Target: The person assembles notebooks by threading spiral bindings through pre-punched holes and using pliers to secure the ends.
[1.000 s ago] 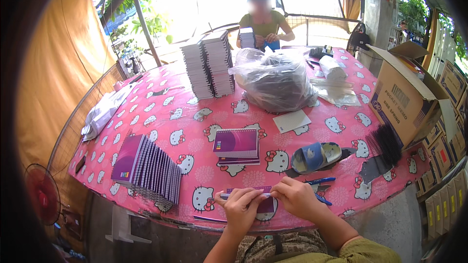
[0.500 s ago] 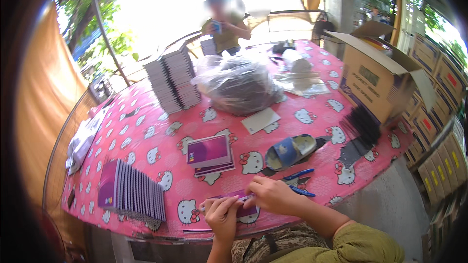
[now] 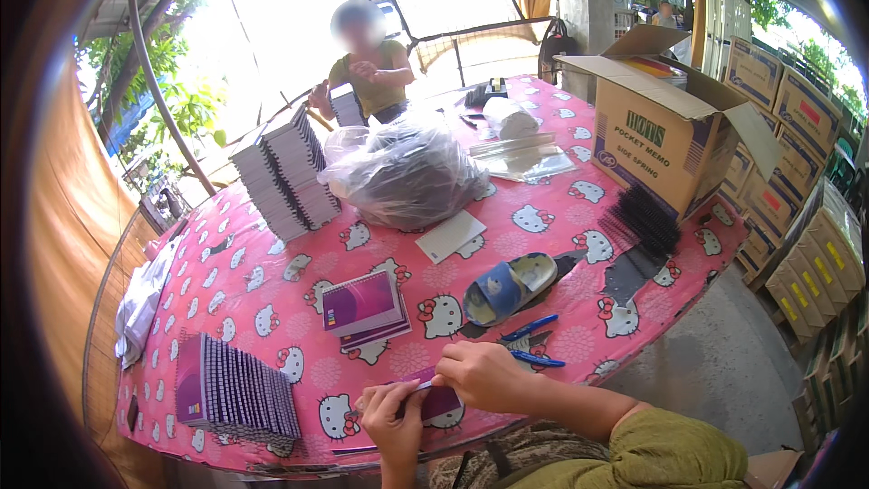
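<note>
A small purple notebook [image 3: 436, 401] lies at the near edge of the pink patterned table [image 3: 262, 276], held from both sides. My left hand [image 3: 391, 415] grips its left end from below. My right hand [image 3: 480, 376] presses on its top right part, fingers curled over it. Blue-handled pliers [image 3: 529, 344] lie just right of my right hand. A short stack of purple notebooks [image 3: 364, 306] sits a little farther in. A long row of spiral-bound purple notebooks [image 3: 233, 389] lies to the left of my hands.
A blue sandal [image 3: 507, 285], a white card [image 3: 453, 235], a clear bag of dark coils [image 3: 407, 172] and a tall notebook stack [image 3: 285, 172] occupy the table. An open carton [image 3: 670, 136] and black coils [image 3: 643, 217] stand right. A person [image 3: 367, 63] sits opposite.
My head has turned, shifting the whole scene leftward in view. Both hands stay on the purple notebook at the table's near edge, working along its upper edge.
</note>
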Demonstrator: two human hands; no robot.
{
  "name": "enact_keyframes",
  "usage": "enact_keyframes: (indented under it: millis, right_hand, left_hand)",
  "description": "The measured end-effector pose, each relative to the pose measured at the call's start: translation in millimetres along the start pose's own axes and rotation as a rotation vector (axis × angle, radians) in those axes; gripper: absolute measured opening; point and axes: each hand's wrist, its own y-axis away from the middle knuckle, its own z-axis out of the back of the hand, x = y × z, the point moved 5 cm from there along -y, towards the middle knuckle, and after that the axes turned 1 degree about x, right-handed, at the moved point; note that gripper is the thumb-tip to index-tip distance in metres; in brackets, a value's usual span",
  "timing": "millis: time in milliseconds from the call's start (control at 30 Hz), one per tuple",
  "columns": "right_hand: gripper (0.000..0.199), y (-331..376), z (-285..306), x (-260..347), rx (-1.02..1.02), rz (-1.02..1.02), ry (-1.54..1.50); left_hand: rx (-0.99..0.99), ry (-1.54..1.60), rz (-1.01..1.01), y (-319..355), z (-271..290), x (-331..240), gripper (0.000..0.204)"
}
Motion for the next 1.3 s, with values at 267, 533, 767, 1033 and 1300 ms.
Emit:
enact_keyframes:
  millis: [267,533,767,1033,1300]
  right_hand:
    - [0.021,-1,-3,-5,0.094,0.046,0.015]
    - [0.018,0,-1,-1,-0.01,-0.048,-0.08]
    - [0.024,0,28,-37,-0.093,-0.04,0.094]
    - [0.059,23,70,-150,0.103,-0.519,0.363]
    - [0.056,5,65,-151,0.133,-0.323,0.414]
  left_hand:
    - [0.027,0.035,0.11,-3,-3,-6,0.026]
    - [0.048,0.016,0.067,0,-3,-7,0.025]
    - [0.053,0.008,0.024,1,0,-6,0.019]
    - [0.072,-0.051,-0.015,2,0,-3,0.031]
    - [0.085,-0.007,0.037,-3,0,-6,0.029]
